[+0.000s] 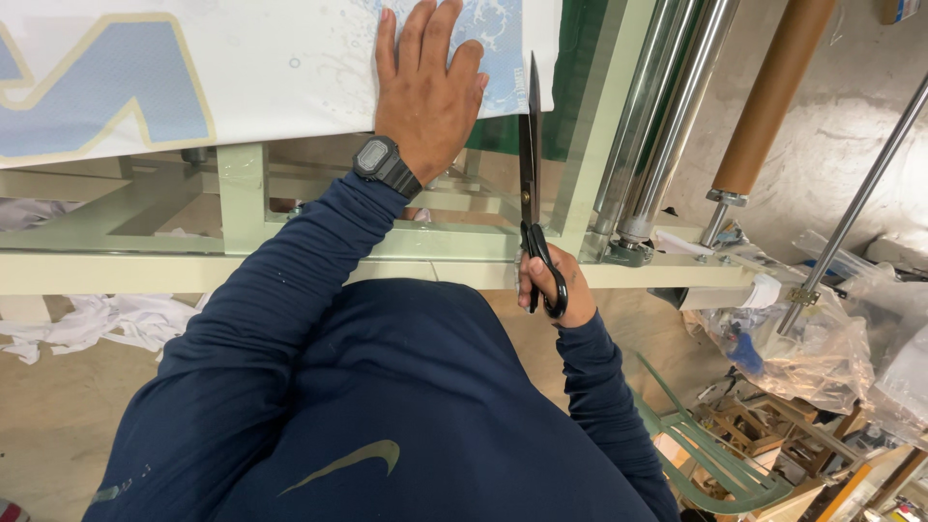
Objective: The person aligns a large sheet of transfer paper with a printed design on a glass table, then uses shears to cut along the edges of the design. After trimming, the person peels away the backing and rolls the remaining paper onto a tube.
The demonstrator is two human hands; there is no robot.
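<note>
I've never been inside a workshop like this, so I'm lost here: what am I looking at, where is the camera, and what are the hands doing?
The camera sits on the person's head and looks down, so you see their dark blue top and both arms from above. The left hand, with a black wristwatch, lies flat on a white printed sheet with pale blue shapes, pressing it onto a pale green metal frame. The right hand grips long black scissors, blades pointing away along the sheet's right edge. To the right stand shiny metal rollers and a brown cardboard tube. Crumpled white scraps lie on the floor at left, and clear plastic bags and clutter at right.
</note>
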